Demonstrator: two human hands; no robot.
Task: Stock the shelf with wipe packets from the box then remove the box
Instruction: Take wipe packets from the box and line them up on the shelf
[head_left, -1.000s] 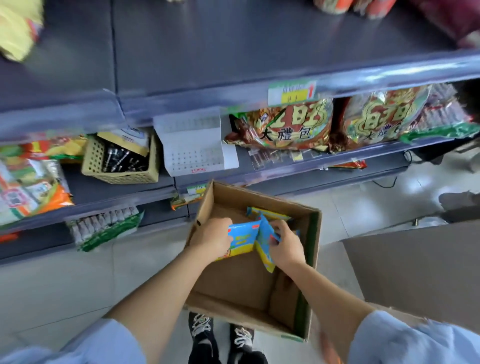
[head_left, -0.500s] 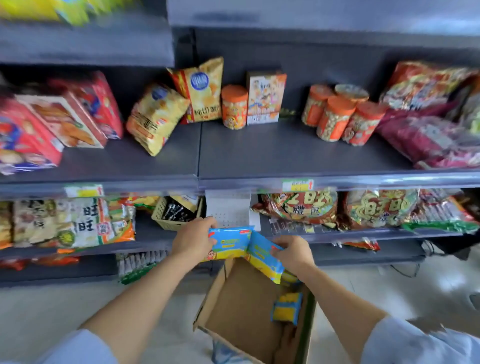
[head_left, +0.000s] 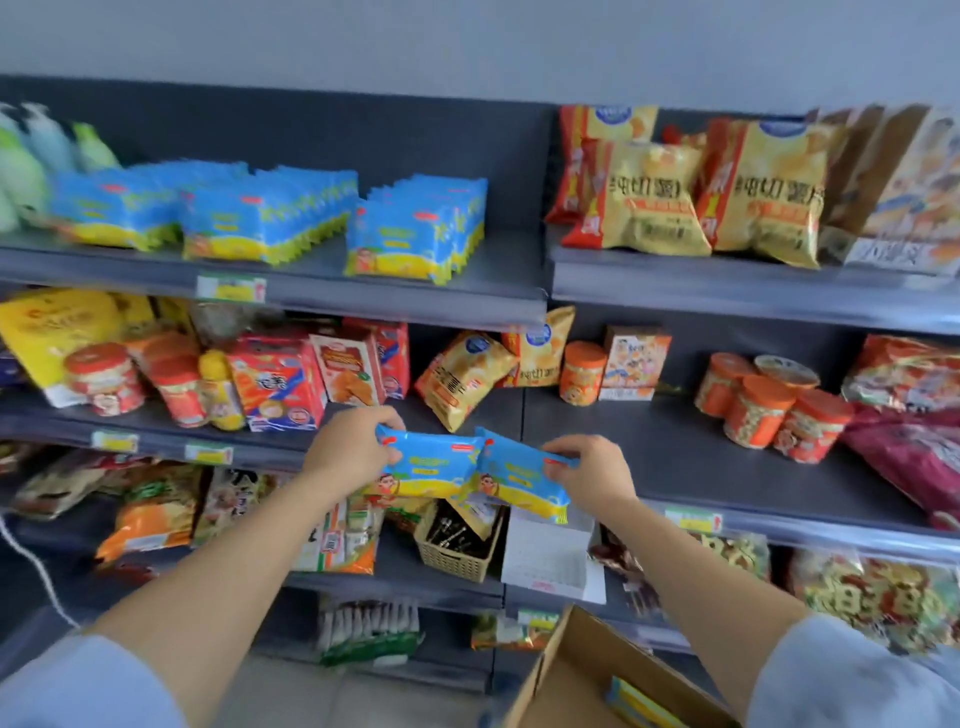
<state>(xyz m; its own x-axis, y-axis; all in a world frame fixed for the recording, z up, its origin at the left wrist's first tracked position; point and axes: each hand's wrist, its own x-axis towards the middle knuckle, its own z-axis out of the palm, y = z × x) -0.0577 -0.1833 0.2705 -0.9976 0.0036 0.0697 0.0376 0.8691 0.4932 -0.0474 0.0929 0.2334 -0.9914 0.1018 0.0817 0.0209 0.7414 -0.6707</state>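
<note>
One blue wipe packet (head_left: 428, 464) is pinched at its end by the left grip (head_left: 353, 447), and a second packet (head_left: 519, 486) by the right grip (head_left: 592, 478); the two packets touch between the grips. Stocked packets (head_left: 410, 239) are lined up on the top shelf (head_left: 415, 293) above the grips. The box (head_left: 571, 670) is seen below the right grip.

Two blue wipe packets (head_left: 427, 463) aloft, box (head_left: 569, 675) below

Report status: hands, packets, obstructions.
Left hand grips one wipe packet, right hand grips second packet. Box low right, spare packet inside. Nothing blocking top shelf.
</note>
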